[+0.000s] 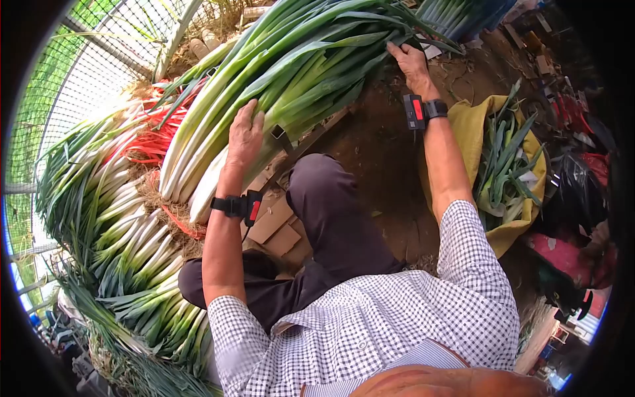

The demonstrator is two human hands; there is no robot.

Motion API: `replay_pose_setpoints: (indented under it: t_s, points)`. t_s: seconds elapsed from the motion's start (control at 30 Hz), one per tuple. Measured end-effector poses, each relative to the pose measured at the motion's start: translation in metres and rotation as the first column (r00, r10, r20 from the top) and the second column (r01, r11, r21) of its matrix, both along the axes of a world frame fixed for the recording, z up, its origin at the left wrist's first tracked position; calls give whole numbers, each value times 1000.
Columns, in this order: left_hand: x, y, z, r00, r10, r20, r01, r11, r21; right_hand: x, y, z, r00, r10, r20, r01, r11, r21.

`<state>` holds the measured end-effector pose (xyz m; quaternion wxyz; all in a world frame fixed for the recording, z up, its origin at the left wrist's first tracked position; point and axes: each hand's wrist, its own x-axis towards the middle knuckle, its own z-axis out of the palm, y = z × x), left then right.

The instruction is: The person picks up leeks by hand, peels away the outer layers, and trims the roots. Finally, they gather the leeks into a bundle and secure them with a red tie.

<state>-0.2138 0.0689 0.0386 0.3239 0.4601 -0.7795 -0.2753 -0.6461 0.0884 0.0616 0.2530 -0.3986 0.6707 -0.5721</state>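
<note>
A large pile of leeks (291,76) lies before me, white stalks toward the lower left and green leaves toward the upper right. My left hand (245,137) rests on the near side of the pile, its fingers stretched out over the pale stalks. At the leaf end, my right hand (411,66) touches the green tips. Its visible fingers are apart, and I see none of them wrapped round the leaves. Both wrists carry black straps with small red-and-black devices.
More leeks (126,245) lie in a long row at the left. Red ties (159,129) sit beside the pile. A yellow sack (473,126) holding green leaves stands at the right. Flat cardboard pieces (274,225) lie near my knee. Mesh netting (73,86) borders the far left.
</note>
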Motion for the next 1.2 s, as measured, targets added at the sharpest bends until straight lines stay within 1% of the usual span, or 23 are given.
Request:
replay_pose_setpoints:
  t_s: [0.03,0.1,0.17,0.2,0.3,0.33,0.43,0.47,0.57,0.6,0.7,0.77,0.8,0.83,0.87,0.93,0.97,1.0,1.03,1.07,1.1,1.17,1.2]
  points:
    - [-7,0,0,1000,19,5,-19,1000,-14,-8,-7,-1,997,14,-69,-10,998,59]
    - [-23,-3,-4,999,45,7,-45,998,-44,-23,-25,4,942,111,-317,-60,984,168]
    - [-27,2,-10,998,53,22,-51,994,-93,-35,-40,15,824,218,-523,-92,962,256]
    - [-25,3,-11,999,37,7,-36,993,-110,-39,-48,16,786,265,-558,-115,950,289]
    - [-20,5,-12,1000,2,-22,-6,984,-178,-32,-38,35,813,358,-460,-200,913,356]
    - [-20,7,-12,1000,12,-19,-16,983,-182,-46,-48,8,887,352,-300,-294,930,221]
    - [-20,9,-18,1000,8,-7,-9,983,-185,-56,-44,-8,922,344,-175,-317,934,166]
    - [-21,7,-18,1000,3,-2,-3,982,-190,-53,-46,-11,909,322,-266,-315,946,71]
    - [-20,8,-18,1000,5,16,-2,986,-164,-47,-17,-2,952,136,-273,-76,972,221]
    - [-20,8,-19,1000,5,28,-1,991,-134,-40,-6,14,884,96,-458,143,876,460]
    - [-24,10,-10,992,54,114,-40,992,-119,37,26,39,872,78,-483,1,987,160]
    - [-27,13,2,985,43,168,-35,998,-46,76,21,45,819,292,-494,-235,956,175]
    - [-26,15,2,979,34,200,-15,995,-96,77,11,32,798,289,-529,-251,957,143]
    - [-26,14,3,980,27,196,-9,995,-94,76,-1,21,773,282,-568,-271,957,107]
    - [-26,14,5,981,23,191,-5,996,-92,81,-4,30,699,305,-647,-198,952,234]
    - [-27,11,5,987,6,162,5,998,-66,81,-15,38,583,269,-766,-201,962,184]
    - [-29,10,13,983,-7,186,15,999,-45,81,-23,39,524,253,-813,-213,963,163]
    - [-34,7,23,977,-15,214,20,1000,-23,80,-33,42,459,310,-832,-225,947,229]
    - [-40,3,29,970,-21,241,22,1000,-3,82,-40,45,439,337,-833,-228,939,259]
    - [-49,-5,23,984,-67,164,78,995,-60,85,-46,53,434,379,-817,-275,920,281]
    - [-58,-5,26,976,-47,211,58,997,-47,84,-52,57,425,419,-803,-318,899,301]
    - [-71,1,30,953,-20,303,24,1000,-11,81,-70,55,416,337,-845,-404,900,161]
    - [-68,3,20,964,-23,266,54,993,-109,83,-78,58,487,353,-799,-433,892,129]
